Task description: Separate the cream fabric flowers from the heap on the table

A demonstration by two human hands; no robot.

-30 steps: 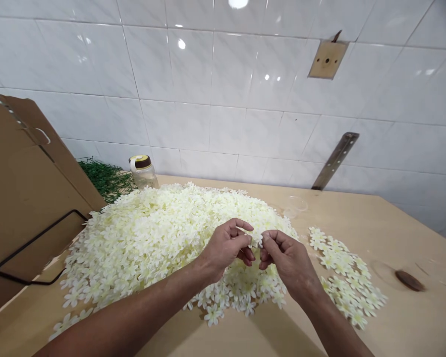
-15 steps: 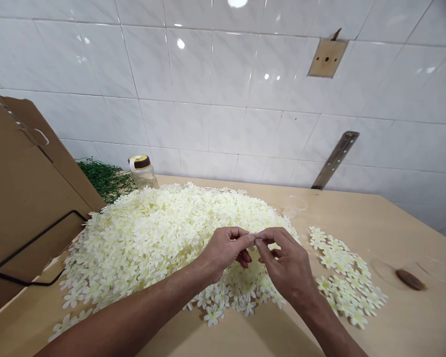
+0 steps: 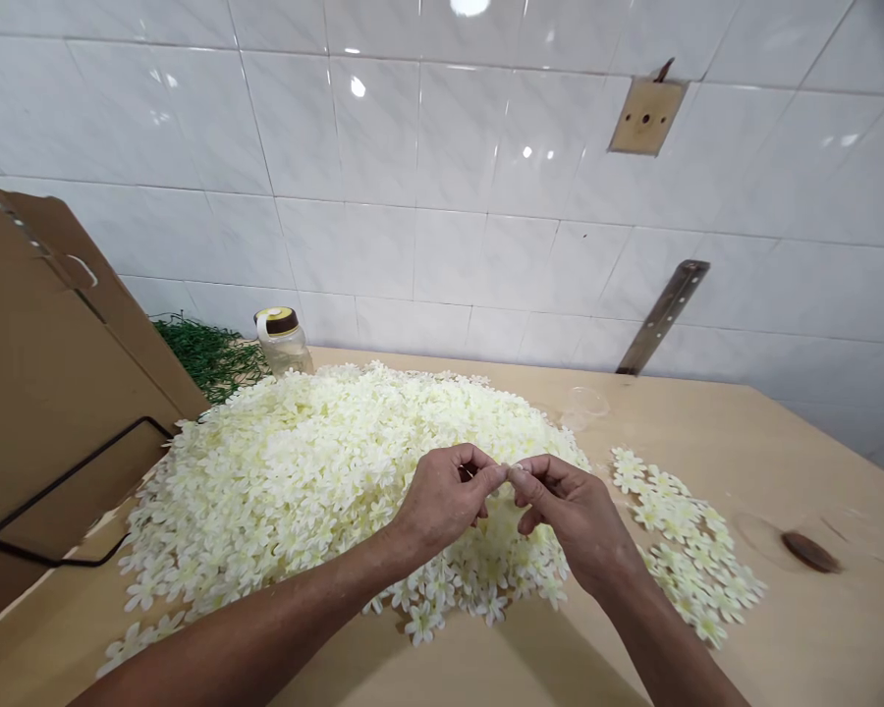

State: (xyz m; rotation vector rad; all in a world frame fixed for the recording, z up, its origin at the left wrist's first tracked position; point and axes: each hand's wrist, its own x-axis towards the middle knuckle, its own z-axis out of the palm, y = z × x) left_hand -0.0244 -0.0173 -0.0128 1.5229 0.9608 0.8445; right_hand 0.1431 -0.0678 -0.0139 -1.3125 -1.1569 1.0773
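Left hand (image 3: 442, 499), right hand (image 3: 579, 513), fingers (image 3: 490, 478) pinched tip to tip (contents unclear), over flower pile (image 3: 302, 462)

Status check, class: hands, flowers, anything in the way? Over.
Left hand, right hand: fingers pinched together over flower pile. Pinched item too small to tell. Nothing blocking.

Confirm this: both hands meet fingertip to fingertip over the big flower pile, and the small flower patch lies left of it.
Wrong side: the head view shows the small flower patch right of the big flower pile. The left hand and right hand do meet over it.
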